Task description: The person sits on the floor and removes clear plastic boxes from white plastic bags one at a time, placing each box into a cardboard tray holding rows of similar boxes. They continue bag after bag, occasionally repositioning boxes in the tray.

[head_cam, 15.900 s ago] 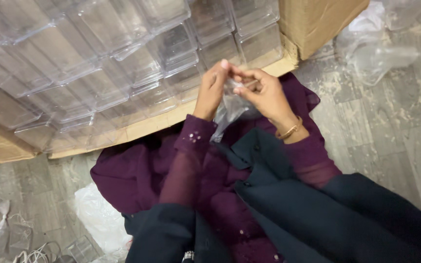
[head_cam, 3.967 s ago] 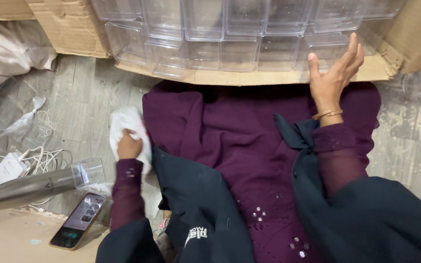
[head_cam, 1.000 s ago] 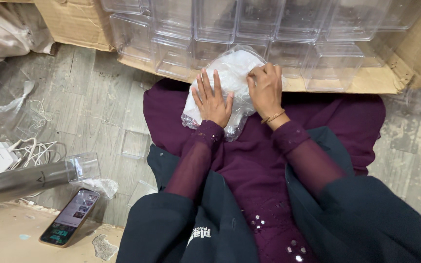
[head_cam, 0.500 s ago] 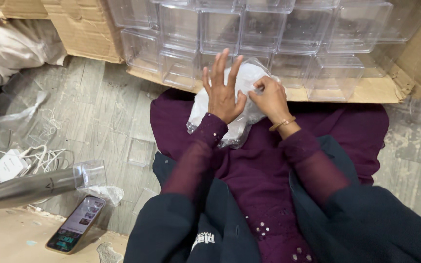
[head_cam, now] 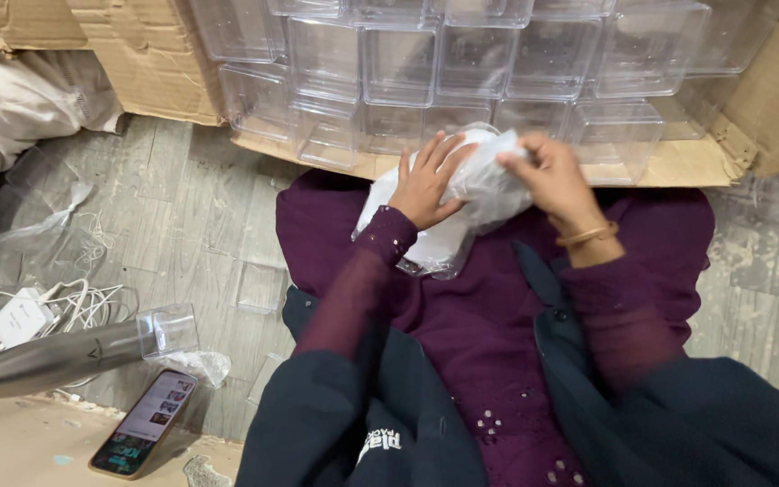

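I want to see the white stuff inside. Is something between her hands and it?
Yes. A clear plastic bag wraps the white contents; the left hand and right hand touch only the plastic.

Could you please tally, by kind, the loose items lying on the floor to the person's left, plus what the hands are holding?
Plastic bag of white material, held by the left hand and right hand: 1
Smartphone: 1
White charger with cables: 1
Grey cylindrical tool: 1
Total: 4
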